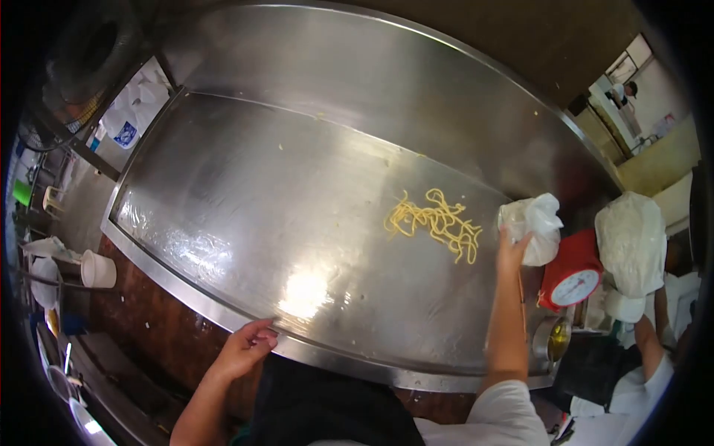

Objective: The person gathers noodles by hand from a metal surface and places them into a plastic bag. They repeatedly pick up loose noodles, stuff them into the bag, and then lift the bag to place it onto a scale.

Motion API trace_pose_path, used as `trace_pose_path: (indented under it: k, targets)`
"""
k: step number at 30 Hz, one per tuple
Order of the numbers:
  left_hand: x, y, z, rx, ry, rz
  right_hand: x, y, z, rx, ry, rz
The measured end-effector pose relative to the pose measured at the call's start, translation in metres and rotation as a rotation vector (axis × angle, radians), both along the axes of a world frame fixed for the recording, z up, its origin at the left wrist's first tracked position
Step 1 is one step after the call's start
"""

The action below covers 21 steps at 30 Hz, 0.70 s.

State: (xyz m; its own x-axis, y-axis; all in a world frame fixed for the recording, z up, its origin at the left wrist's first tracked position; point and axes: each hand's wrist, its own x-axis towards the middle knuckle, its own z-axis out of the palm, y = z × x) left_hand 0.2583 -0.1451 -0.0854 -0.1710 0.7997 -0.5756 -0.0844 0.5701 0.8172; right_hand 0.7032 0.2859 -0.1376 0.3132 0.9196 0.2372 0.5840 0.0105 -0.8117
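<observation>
At the right end of the steel table [245,193], my right hand [513,241] grips a white, knotted plastic bag [541,223], thumb and fingers apart around its near side. What fills the bag cannot be made out. A loose tangle of yellow noodles [439,223] lies on the metal to the left of that bag. My left hand [249,348] is at the table's front rim, fingers loosely bent with nothing visible in them.
Right of the bag stands a red dial scale [571,279], with a metal bowl of yellow liquid [558,340] nearer me. A large clear plastic bag [631,241] is beyond the scale. Another person's arm [648,346] reaches in at far right. A white bucket [98,269] stands left.
</observation>
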Motion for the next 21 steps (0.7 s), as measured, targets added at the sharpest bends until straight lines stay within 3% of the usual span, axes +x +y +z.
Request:
trace_pose_path:
  k: [2,6,8,11,14,21]
  targets:
    - [-0.005,-0.002,-0.001,0.033,0.010,0.075,-0.030,-0.044,-0.024,0.012,-0.313,0.186]
    - [-0.010,-0.016,-0.010,0.027,-0.044,0.127,-0.079,-0.034,-0.041,-0.045,-0.217,0.186]
    - [-0.012,-0.024,-0.012,-0.021,-0.006,0.088,-0.106,-0.009,-0.044,-0.026,-0.289,0.229]
    - [-0.015,-0.035,-0.007,-0.044,-0.030,0.102,-0.176,-0.021,-0.035,-0.016,-0.680,0.500]
    - [-0.024,-0.045,-0.004,-0.049,-0.002,0.111,-0.232,-0.061,-0.020,0.184,-0.742,0.661]
    - [-0.046,-0.058,0.018,-0.011,0.053,0.124,-0.261,-0.056,-0.050,0.130,-0.647,0.667]
